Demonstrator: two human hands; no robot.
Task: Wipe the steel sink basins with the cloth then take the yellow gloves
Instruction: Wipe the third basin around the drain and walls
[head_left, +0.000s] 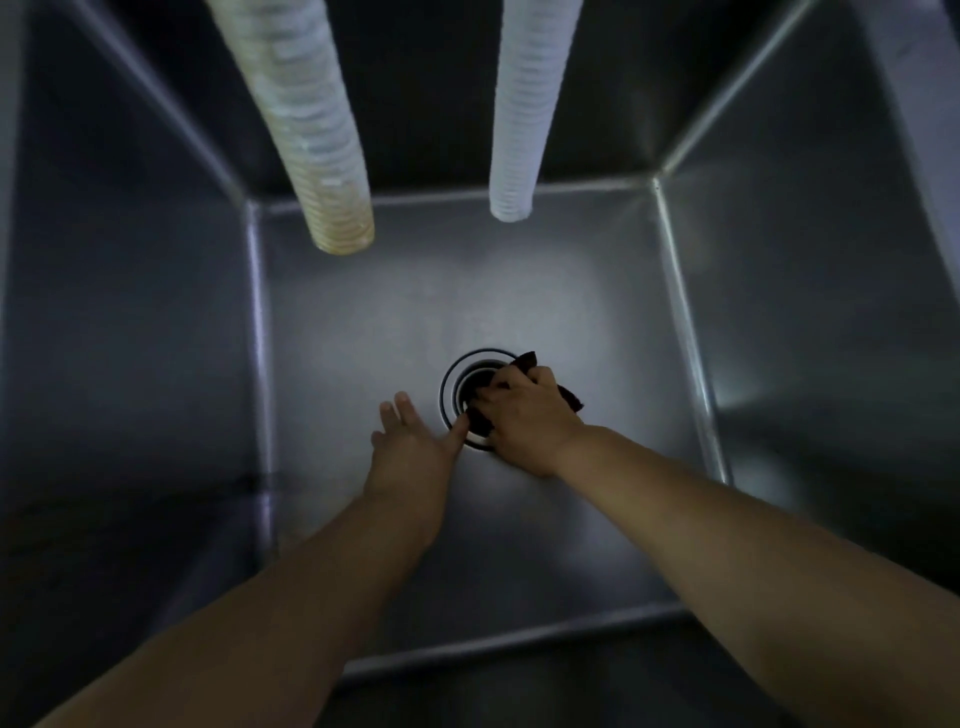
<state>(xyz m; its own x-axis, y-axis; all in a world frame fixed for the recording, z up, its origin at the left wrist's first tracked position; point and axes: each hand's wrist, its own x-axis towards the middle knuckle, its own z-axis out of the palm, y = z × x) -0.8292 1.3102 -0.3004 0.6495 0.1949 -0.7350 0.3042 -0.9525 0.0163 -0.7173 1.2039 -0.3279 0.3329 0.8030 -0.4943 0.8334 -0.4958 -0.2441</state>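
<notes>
Down at the bottom of the steel basin (363, 322), over the round drain (467, 387), lies the dark cloth (569, 396), bunched up beneath the right hand (522, 415). That hand grips it with curled fingers, knuckles up, and presses it onto the right half of the drain ring; a corner of the cloth pokes out past the fingers toward the far side, another fold shows by the wrist on the right, and a dark lump of it sits under the fingertips inside the ring. The left hand (410, 441) lies just beside it on the left, flat and released, fingers straight and spread a little on the basin floor, holding nothing; its thumb reaches toward the drain's near-left edge and meets the cloth or comes right up to it, which of the 2 I cannot tell. Both bare forearms come in from the near bottom corners of the view and converge at the drain. The drain shows as a dark hole inside 2 concentric rings, a pale patch of reflected light around it on the brushed metal. Around the floor rise 4 steep steel walls, dim and bluish, with bright welded seams at the corners. From above, 2 ribbed hoses hang down into the basin, well apart from the hands: a yellowish hose (311, 150) on the left and a white hose (522, 119) to its right, both ending open above the far part of the floor.
</notes>
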